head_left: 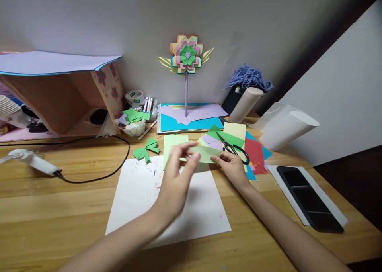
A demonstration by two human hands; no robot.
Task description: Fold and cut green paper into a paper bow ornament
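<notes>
A strip of light green paper (205, 154) is held up above the far edge of a white sheet (191, 212). My right hand (234, 168) pinches its right end between thumb and fingers. Around the left end curl the thumb and fingers of my left hand (176, 180), closed on it; the fingers are slightly blurred. Another light green sheet (171, 144) lies flat behind my left hand. Black-handled scissors (229, 146) rest on coloured paper just beyond my right hand. A green paper bow (147, 149) lies to the left.
A layered paper flower (187, 55) on a purple stem stands at the wall. A cardboard box (74, 100) and a white glue gun (36, 162) with a black cord are on the left. A phone (308, 198) and a paper roll (286, 130) are on the right.
</notes>
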